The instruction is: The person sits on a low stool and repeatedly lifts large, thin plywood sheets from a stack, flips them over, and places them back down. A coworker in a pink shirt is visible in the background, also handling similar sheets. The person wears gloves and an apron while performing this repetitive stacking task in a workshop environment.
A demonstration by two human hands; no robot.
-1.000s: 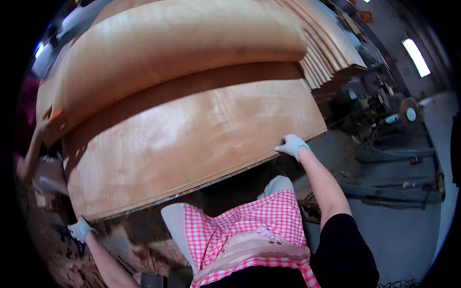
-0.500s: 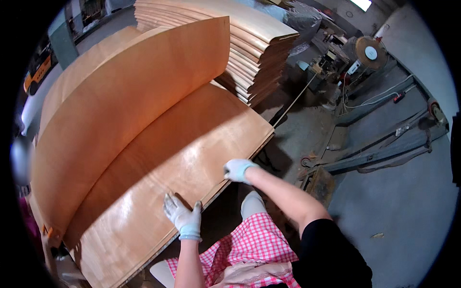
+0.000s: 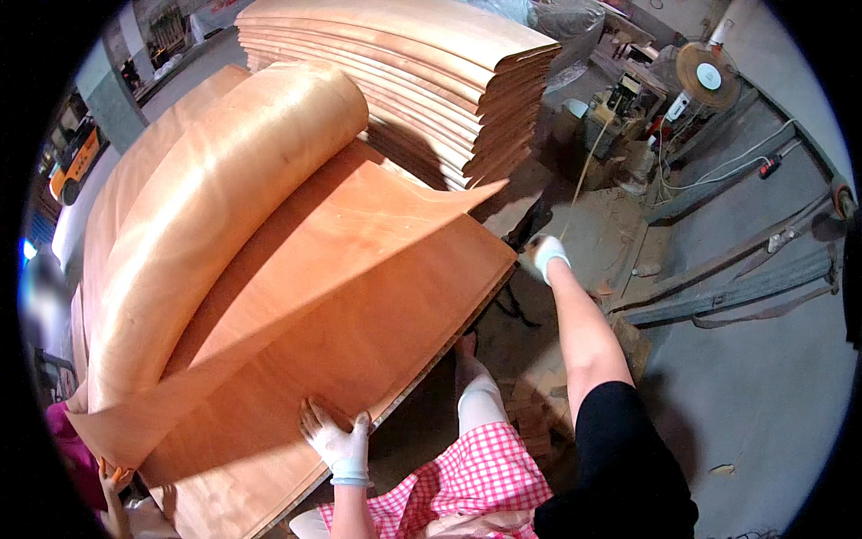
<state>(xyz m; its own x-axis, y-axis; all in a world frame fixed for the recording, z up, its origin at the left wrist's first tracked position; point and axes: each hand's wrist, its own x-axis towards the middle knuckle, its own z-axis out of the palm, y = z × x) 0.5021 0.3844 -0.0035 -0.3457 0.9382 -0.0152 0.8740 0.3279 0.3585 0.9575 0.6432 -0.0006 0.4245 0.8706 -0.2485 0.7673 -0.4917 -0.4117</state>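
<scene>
A large reddish-brown wood veneer sheet (image 3: 422, 296) lies on a stack of sheets in front of me. My left hand (image 3: 337, 446), in a whitish glove, rests on its near edge with fingers spread. Just off the stack's right corner is my right hand (image 3: 546, 255), also gloved; its fingers are blurred and I see nothing in it. Above the flat sheet, another veneer sheet (image 3: 296, 260) bends back into a big roll (image 3: 224, 198), its near edge raised. At the left end, a co-worker's hand (image 3: 117, 474) with orange fingertips is at that sheet's corner.
A tall pile of folded veneer sheets (image 3: 404, 54) stands behind. To the right are a machine with a round disc (image 3: 708, 76), cables, a grey metal frame (image 3: 736, 287) and the concrete floor (image 3: 763, 404). An orange vehicle (image 3: 76, 166) stands far left.
The standing veneer sheet has curled over into a roll, and its near edge now hangs over the flat sheet. My right hand has moved away, up and right; my left hand stays near the edge.
</scene>
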